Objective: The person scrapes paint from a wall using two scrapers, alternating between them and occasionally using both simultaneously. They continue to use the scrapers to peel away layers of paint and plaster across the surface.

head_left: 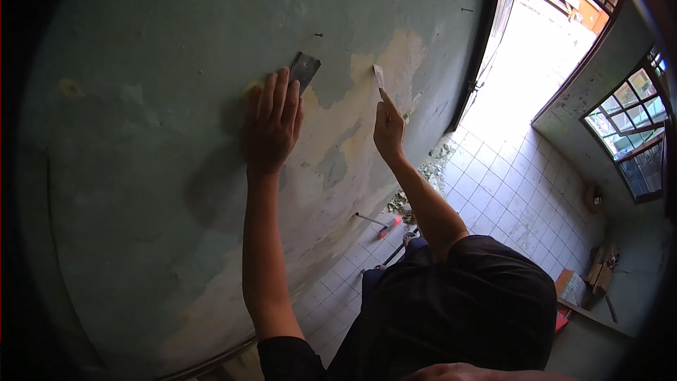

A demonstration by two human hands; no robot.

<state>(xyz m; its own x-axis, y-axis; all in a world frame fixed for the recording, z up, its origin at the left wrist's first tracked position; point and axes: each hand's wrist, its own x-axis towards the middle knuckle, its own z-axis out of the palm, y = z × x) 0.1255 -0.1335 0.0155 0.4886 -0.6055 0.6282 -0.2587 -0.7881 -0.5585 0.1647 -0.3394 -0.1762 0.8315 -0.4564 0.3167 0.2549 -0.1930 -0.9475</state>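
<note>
Against the green painted wall (176, 49) my left hand (276, 118) lies with its fingers stretched upward. A dark, flat rectangular piece (305, 70) is beside and partly behind its fingertips, against the wall; how it is held there is hidden. My right hand (389, 127) is closed round the handle of a scraper (379, 76), whose thin blade points up at a pale patch of bared wall (405, 56). Between and below the hands the paint is gone in large uneven areas.
Paint debris (441, 162) lies along the wall's foot on the tiled floor (493, 183). A red-handled tool (389, 227) is low near the wall. An open doorway (536, 49) is at upper right, a window (631, 113) beyond it, boxes (603, 268) at lower right.
</note>
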